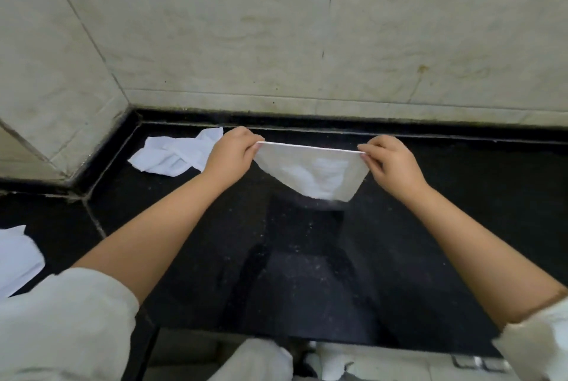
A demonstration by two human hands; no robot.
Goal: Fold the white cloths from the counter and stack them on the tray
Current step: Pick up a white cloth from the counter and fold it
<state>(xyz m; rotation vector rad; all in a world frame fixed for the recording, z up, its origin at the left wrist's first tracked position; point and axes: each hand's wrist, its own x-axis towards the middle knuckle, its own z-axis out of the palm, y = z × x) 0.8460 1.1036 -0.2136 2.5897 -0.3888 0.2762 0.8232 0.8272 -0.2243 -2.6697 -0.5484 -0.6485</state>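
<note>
A white cloth (313, 173) hangs doubled over above the black counter (301, 257), its top edge stretched taut and level. My left hand (230, 154) pinches the cloth's left corner and my right hand (392, 162) pinches its right corner. The cloth's lower edge sags to a point just over the counter. A second white cloth (175, 156) lies crumpled on the counter behind my left hand, near the corner. No tray is in view.
A tiled wall (276, 42) rises right behind the counter and turns forward at the left. More white fabric (17, 260) lies at the left edge of the counter. The counter's front edge (307, 336) runs below my forearms.
</note>
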